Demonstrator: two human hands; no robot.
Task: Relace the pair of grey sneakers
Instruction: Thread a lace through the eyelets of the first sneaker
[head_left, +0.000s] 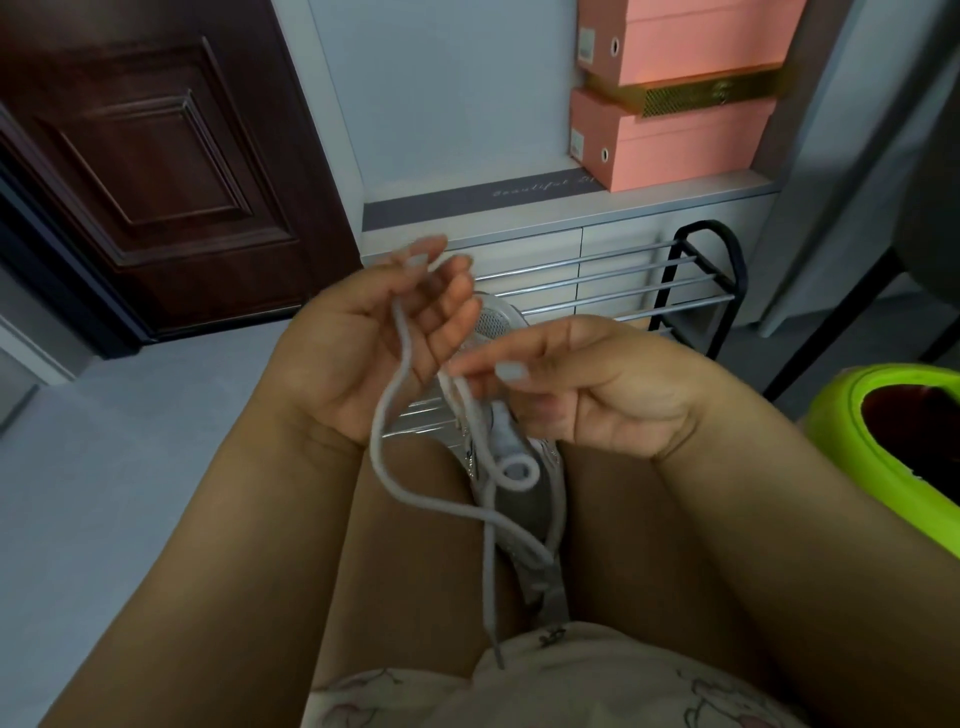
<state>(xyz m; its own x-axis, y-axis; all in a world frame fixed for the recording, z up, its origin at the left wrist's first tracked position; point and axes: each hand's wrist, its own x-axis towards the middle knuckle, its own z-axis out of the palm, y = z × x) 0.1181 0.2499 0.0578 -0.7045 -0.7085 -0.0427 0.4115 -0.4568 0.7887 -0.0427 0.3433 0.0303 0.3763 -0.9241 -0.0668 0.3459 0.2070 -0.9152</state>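
A grey sneaker (524, 493) lies between my knees, toe pointing away, mostly hidden under my hands. A pale grey shoelace (387, 410) loops loosely above it and trails down to my lap. My left hand (374, 353) is raised palm-up with the lace running between its fingertips. My right hand (587, 384) is level with it and pinches another stretch of the same lace between thumb and forefinger, just over the sneaker's tongue. I see only one sneaker.
A black-framed metal shoe rack (675, 280) stands just beyond the sneaker. Pink shoe boxes (675, 140) are stacked on a white cabinet (519, 228) behind it. A lime green bin (883, 431) is at my right, a dark wooden door (156, 156) at the far left.
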